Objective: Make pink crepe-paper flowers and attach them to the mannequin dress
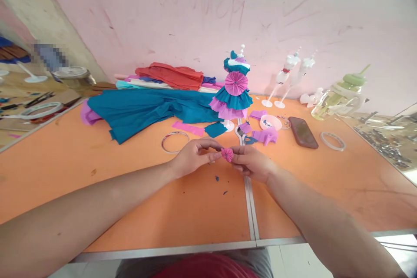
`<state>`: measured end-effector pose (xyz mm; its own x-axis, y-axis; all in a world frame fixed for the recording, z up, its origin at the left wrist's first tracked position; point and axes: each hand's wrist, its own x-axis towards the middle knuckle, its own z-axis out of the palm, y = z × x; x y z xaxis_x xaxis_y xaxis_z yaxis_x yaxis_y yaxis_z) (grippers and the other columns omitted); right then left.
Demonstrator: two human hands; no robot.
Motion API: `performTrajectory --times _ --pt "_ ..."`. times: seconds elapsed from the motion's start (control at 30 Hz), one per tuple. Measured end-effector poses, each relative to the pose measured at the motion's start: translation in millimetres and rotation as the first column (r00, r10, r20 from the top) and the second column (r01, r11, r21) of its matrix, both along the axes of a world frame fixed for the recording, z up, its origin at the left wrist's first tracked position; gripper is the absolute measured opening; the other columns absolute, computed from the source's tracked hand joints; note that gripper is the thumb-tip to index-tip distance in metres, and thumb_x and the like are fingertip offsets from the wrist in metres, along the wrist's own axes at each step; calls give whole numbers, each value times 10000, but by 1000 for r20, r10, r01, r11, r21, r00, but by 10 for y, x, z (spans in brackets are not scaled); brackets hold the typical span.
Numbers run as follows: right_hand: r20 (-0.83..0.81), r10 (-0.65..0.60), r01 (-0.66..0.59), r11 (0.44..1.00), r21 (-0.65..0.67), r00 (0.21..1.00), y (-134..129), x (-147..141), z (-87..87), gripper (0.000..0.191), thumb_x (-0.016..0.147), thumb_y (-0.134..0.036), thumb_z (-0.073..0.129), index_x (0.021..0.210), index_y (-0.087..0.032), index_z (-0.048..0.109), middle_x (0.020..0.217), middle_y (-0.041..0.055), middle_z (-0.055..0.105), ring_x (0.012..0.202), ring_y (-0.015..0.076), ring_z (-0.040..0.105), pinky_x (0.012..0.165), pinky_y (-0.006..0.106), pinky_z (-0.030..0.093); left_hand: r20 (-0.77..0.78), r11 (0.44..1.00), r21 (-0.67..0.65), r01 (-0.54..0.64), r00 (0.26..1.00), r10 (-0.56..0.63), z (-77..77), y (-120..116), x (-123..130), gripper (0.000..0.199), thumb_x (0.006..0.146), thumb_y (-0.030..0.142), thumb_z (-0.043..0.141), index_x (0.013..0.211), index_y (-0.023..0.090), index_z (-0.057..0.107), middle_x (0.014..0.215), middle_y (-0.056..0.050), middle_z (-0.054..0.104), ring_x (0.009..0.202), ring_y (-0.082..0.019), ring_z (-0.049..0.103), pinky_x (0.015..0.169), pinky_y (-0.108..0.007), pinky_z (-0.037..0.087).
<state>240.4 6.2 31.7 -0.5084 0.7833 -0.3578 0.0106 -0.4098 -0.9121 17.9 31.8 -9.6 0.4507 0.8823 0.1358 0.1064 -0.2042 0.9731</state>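
Watching from here, I see a small pink rosette [227,154] near the centre of the frame, held above the orange worktop [146,217]. The right hand [254,163] pinches its right edge; the left hand [195,154] curves in with its fingertips at the left edge, though I cannot tell whether they grip. Pulling both ways could tear the thin-looking pleats, and too hard a squeeze might crush them. A slack pinch could drop it among the dark scraps [216,178] just below, well short of the dressed form [236,83], upper centre.
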Motion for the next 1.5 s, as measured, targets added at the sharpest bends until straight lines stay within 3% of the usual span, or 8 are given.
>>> performTrajectory --times 0.4,0.53,0.6,0.67,0.73,0.97,1.33,1.5 --pt "39 -24 27 996 -88 999 24 -63 -48 345 651 -409 846 828 -162 681 600 -66 489 481 50 330 424 200 126 -96 996 66 -65 993 71 147 -92 14 224 840 392 732 913 181 750 982 -60 722 932 -200 659 850 -324 524" --pt "164 -156 129 978 161 974 23 -62 -49 323 751 -476 759 880 -189 683 678 -33 557 507 79 381 435 221 241 -18 989 -35 -146 989 145 140 -64 -18 295 906 444 649 1060 209 740 1070 -54 743 985 -204 670 888 -328 531" --pt "292 -332 143 843 519 897 9 -57 -45 250 818 -441 695 881 -199 701 748 -1 627 556 107 453 504 259 366 -12 986 -51 -159 987 158 145 -51 -36 325 945 468 583 958 195 760 1021 -53 758 1006 -208 667 945 -333 504" --pt "365 -501 -6 583 812 785 -12 -45 -46 172 867 -356 642 885 -207 728 846 25 688 618 126 524 602 289 430 -34 994 -51 -102 994 100 163 -54 -45 401 962 506 540 889 187 771 1010 -60 764 1035 -222 665 973 -334 483" --pt "400 -597 -208 366 907 695 -35 -30 -55 175 913 -302 596 918 -222 753 895 33 718 664 131 575 647 289 434 -66 999 -44 -23 998 21 188 -70 -45 429 955 545 538 933 191 780 1062 -62 759 1059 -232 663 971 -330 480" --pt "460 -680 -539 113 835 571 -79 -31 -120 247 992 -306 517 1009 -242 754 916 43 743 792 167 651 681 290 433 -116 997 -69 -19 993 11 174 -98 -14 425 886 581 630 948 183 766 973 -50 736 883 -205 663 822 -307 512" --pt "472 -683 -577 90 812 558 -125 -84 -127 271 1003 -302 489 985 -248 754 865 23 736 728 159 633 619 305 408 -111 995 -33 -97 990 92 150 -110 43 325 831 505 708 867 187 766 952 -49 739 854 -205 678 798 -315 537" --pt "444 -629 -386 238 891 638 -142 -121 -83 228 967 -338 534 1009 -231 731 919 33 732 712 146 628 634 288 436 -150 991 -16 -136 980 132 190 -114 28 313 861 499 675 905 200 759 942 -39 719 862 -199 665 765 -296 518"
